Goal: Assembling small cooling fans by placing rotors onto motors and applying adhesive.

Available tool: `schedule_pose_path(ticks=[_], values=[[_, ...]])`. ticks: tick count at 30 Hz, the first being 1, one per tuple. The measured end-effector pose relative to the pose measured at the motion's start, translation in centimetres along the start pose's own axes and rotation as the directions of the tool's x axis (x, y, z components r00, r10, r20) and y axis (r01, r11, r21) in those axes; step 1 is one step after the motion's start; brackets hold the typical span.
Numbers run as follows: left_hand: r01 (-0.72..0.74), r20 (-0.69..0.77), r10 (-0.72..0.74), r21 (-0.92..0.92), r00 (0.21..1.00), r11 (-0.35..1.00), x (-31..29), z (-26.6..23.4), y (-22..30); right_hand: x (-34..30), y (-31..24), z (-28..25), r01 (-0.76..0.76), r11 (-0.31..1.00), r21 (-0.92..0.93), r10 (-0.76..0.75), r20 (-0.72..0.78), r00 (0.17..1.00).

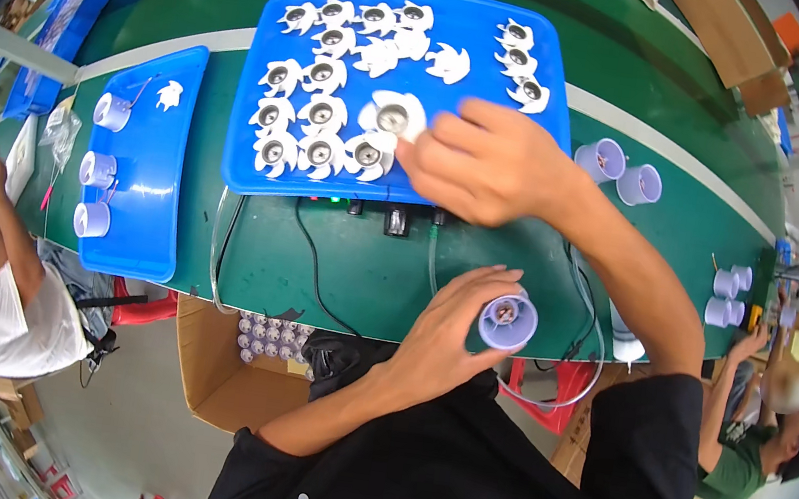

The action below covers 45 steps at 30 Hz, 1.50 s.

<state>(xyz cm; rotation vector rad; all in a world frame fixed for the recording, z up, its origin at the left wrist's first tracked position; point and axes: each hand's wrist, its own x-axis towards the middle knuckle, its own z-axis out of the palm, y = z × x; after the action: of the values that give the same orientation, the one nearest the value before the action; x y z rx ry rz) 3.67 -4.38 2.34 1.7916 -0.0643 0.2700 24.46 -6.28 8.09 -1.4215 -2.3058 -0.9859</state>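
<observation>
While the left hand is gripping a lilac plastic cylinder before the blue plastic tray, the right hand is pinching a white bladed plastic rotor over it, a pick likely needing clear lifting.

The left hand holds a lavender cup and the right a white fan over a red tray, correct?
Not quite: the head view shows the tray is blue, not red. The left hand holds the lavender cup, the right hand the white fan over it.
</observation>
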Motion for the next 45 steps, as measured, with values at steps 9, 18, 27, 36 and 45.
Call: schedule_pose_path(ticks=[9, 18, 27, 36, 45], values=[[0.167, -0.219, -0.167, -0.018, 0.961, 0.986, -1.6, -5.1, -0.4, -2.3, -4.5, -2.9, -0.339, 0.911, 0.237, 0.364, -0.073, 0.929], [0.129, -0.235, -0.091, 0.153, 0.968, 0.980, -0.8, -5.3, -0.7, -0.6, -11.5, -5.1, -0.695, -0.551, 0.462, 0.615, 0.787, 0.036], [0.194, -0.203, -0.166, 0.125, 0.965, 0.973, -1.4, -5.2, -0.8, -0.1, -11.9, -6.3, -0.793, -0.328, 0.514, 0.762, 0.640, 0.100], [0.082, -0.162, -0.041, 0.254, 0.986, 0.964, -1.3, -5.2, -0.8, 1.2, -10.8, -8.6, -0.767, 0.186, 0.614, 0.739, 0.427, 0.521], [0.167, -0.394, -0.137, 0.042, 0.909, 0.985, -3.7, -9.7, 0.5, -1.7, -12.5, -8.0, -0.822, -0.037, 0.568, 0.797, 0.513, 0.319]])
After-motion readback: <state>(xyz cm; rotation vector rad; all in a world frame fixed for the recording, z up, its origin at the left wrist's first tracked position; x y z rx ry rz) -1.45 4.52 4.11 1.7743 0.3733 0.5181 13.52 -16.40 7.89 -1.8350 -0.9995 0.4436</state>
